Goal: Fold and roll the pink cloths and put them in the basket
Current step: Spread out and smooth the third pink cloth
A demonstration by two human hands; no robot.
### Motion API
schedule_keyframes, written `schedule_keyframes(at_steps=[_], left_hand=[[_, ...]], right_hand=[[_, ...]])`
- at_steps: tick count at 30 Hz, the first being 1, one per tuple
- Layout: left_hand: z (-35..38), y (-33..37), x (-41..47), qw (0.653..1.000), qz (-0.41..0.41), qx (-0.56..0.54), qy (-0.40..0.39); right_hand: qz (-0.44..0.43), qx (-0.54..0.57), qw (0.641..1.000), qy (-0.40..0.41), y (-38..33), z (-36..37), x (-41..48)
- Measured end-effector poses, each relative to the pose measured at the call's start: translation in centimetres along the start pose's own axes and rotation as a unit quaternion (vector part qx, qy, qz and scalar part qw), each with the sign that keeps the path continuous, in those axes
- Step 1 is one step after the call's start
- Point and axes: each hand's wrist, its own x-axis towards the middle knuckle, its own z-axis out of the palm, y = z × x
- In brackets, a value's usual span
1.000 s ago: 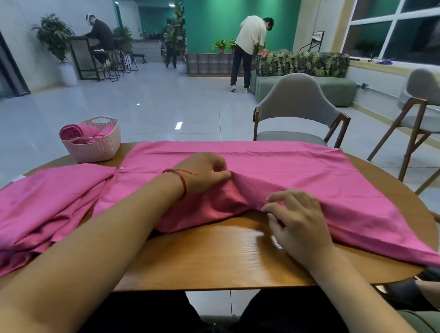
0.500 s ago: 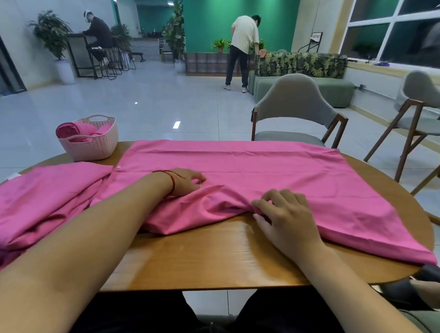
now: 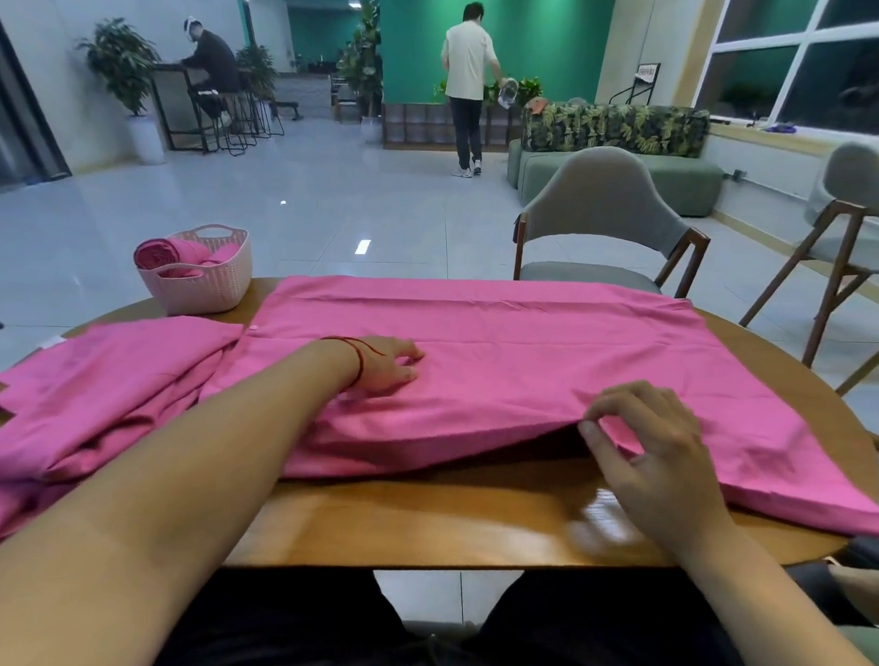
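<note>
A large pink cloth (image 3: pixel 519 348) lies spread across the round wooden table (image 3: pixel 441 523). My left hand (image 3: pixel 384 365) rests flat on its middle-left part, a red string around the wrist. My right hand (image 3: pixel 646 448) pinches the cloth's near edge between thumb and fingers and lifts it slightly off the table. A second pink cloth (image 3: pixel 94 394) lies crumpled at the table's left. The pale woven basket (image 3: pixel 198 282) stands at the far left of the table with rolled pink cloths (image 3: pixel 162 254) inside.
A grey chair (image 3: pixel 603 224) stands just behind the table, and another chair (image 3: pixel 856 224) is at the right. One person (image 3: pixel 468 77) walks in the background, and a second person (image 3: pixel 206 66) sits at a high table at the left.
My left hand has slid left and flattened on the cloth. My right hand has moved right along the near edge and now lifts it.
</note>
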Motion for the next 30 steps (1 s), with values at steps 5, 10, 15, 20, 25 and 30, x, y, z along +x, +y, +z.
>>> schedule_keyframes(at_steps=[5,10,15,20,25,30], left_hand=[[0.8,-0.5,0.4,1.000,0.026,-0.010,0.003],[1.9,-0.3,-0.1,0.998,0.042,-0.011,0.055],[4.5,1.3,-6.4,0.946,0.102,-0.078,0.299],[7.9,0.8,-16.4,0.903,0.141,-0.132,0.384],[11.0,-2.7,-21.5,0.934,0.148,-0.114,0.303],[11.8,-5.0,-22.7,0.930,0.143,-0.107,0.321]], right_hand=[[0.016,0.074,0.997,-0.023,-0.1,-2.3,-0.3],[-0.016,0.050,0.997,-0.058,-0.1,-2.4,-2.2],[0.027,-0.005,0.995,-0.091,1.8,-3.8,-4.5],[0.066,-0.054,0.989,-0.118,3.6,-5.6,-5.7],[0.085,-0.118,0.982,-0.122,4.4,-7.2,-6.1],[0.048,-0.197,0.966,-0.159,5.6,-8.2,-5.6]])
